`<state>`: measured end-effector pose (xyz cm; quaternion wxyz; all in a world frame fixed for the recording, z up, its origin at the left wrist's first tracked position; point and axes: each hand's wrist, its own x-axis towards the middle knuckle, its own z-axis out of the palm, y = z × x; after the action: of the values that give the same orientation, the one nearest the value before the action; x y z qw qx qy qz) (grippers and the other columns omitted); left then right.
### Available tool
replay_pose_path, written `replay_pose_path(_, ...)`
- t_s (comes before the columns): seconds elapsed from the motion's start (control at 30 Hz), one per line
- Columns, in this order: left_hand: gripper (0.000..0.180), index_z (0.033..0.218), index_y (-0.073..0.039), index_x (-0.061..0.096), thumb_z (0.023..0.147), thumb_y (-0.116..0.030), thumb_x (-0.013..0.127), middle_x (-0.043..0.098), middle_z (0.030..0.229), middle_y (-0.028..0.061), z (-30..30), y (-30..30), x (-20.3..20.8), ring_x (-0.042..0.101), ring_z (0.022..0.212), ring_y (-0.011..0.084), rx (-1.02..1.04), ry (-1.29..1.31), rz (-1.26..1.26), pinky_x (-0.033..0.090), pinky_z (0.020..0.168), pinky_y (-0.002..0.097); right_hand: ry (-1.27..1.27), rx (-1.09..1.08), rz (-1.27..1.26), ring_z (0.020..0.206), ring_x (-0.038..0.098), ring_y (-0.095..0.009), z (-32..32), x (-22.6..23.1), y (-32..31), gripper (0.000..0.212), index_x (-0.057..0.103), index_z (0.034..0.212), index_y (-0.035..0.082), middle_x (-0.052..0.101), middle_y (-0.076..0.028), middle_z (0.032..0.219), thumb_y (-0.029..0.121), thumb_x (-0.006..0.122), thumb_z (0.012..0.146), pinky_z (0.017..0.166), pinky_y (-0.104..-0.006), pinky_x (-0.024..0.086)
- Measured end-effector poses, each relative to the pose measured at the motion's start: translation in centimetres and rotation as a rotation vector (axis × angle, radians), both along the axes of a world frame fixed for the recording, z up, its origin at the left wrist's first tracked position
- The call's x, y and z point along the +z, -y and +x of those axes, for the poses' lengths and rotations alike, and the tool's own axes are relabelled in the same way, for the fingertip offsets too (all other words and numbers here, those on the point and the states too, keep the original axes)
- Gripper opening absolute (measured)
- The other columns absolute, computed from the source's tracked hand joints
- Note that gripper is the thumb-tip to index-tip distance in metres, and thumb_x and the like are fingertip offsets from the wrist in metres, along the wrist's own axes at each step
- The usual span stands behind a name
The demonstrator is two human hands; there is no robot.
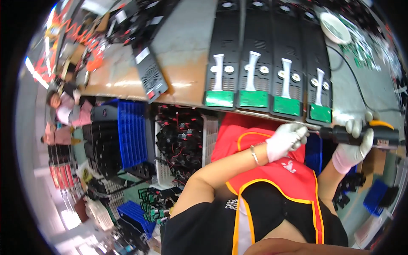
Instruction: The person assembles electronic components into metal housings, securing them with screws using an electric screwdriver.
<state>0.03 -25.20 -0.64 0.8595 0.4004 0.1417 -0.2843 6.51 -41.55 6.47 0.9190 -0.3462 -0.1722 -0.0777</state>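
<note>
My right hand, in a white glove, is wrapped round a black electric screwdriver with a yellow patch on its body. The tool lies level, its bit aimed at my left hand. That hand is gloved too, its fingers closed in a pinch at the bit's tip; whatever they hold is too small to make out. Beyond both hands, several long black panels lie side by side at the table's front edge. Each carries a green circuit board, a white ribbon cable and two round white parts.
A white bowl stands at the back right beside heaped green boards and cables. A separate black panel overhangs the table edge at left. Below are a white crate of wired parts and a blue crate. Another person is far left.
</note>
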Motion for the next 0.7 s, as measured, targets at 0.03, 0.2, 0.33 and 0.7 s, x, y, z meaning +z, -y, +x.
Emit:
replay_pose_path(0.03,0.022,0.1,-0.005,0.053,0.097,-0.026,0.049,0.052,0.072,-0.0001,0.0,0.2,-0.3,0.039,0.049,0.0024,0.028,-0.021,-0.009,0.03,0.042,0.0165,0.014,0.027,-0.024,0.062,0.037,-0.009,0.3,-0.2,0.3,0.039,0.041,0.128,0.005,0.056,-0.007,0.117,0.015,0.051,0.092,0.063,-0.0263,0.034)
replay_pose_path(0.2,0.016,0.091,-0.007,0.056,0.096,-0.021,0.052,0.051,0.068,-0.0014,-0.2,0.2,-1.0,0.037,0.047,0.0023,0.106,-0.01,-0.07,0.028,0.041,0.0172,-0.063,0.002,-0.109,0.065,0.035,-0.011,0.6,0.3,-0.5,0.04,0.043,0.128,0.003,0.038,0.001,0.072,0.023,0.048,0.093,0.066,-0.0307,0.034)
replay_pose_path(0.33,0.013,0.085,-0.006,0.057,0.092,-0.016,0.056,0.053,0.067,0.0,0.1,-0.1,-0.4,0.037,0.048,0.0033,0.146,0.015,-0.054,0.028,0.042,0.0183,-0.045,-0.008,-0.095,0.065,0.035,-0.009,1.0,0.3,0.2,0.044,0.041,0.132,0.002,0.055,-0.001,0.11,0.02,0.051,0.092,0.063,-0.0273,0.032)
replay_pose_path(0.7,0.016,0.091,-0.008,0.055,0.091,-0.023,0.059,0.054,0.071,-0.001,-0.5,-1.1,0.0,0.038,0.049,0.0034,0.214,0.2,-0.129,0.03,0.043,0.0178,-0.038,-0.172,-0.117,0.065,0.038,-0.009,1.1,1.6,-1.8,0.046,0.04,0.129,0.0,0.054,-0.008,0.115,0.021,0.054,0.09,0.066,-0.0237,0.035)
